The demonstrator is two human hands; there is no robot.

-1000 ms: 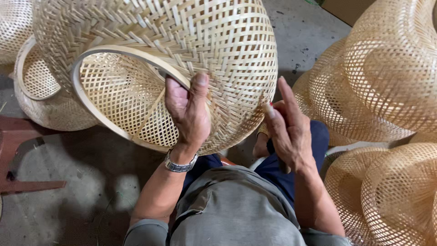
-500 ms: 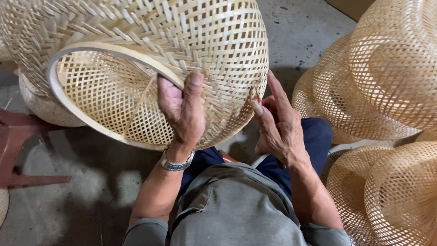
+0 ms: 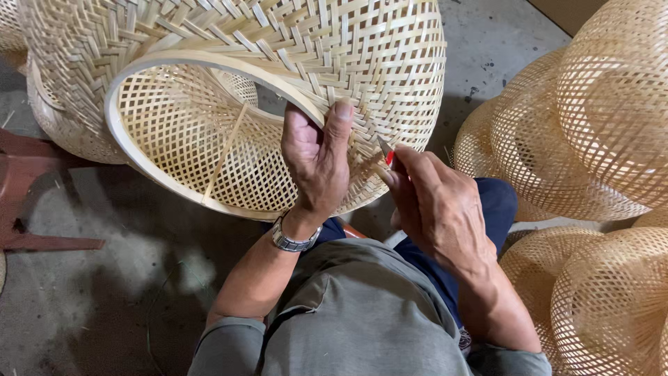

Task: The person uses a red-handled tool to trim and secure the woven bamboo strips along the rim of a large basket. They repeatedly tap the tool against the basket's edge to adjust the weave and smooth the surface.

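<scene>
Your left hand [image 3: 316,157] grips the rim of the big woven basket [image 3: 278,83] in the upper middle of the frame, fingers curled over the hoop. Your right hand [image 3: 435,205] pinches a small red-handled blade [image 3: 387,153] against the weave. More baskets [image 3: 591,125] stacked at right.

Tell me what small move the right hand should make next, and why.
Probably ease the small blade in the right hand a little further into the weave of the basket. Its tip already meets the wall, and the left hand grips the rim, steadying it.
</scene>
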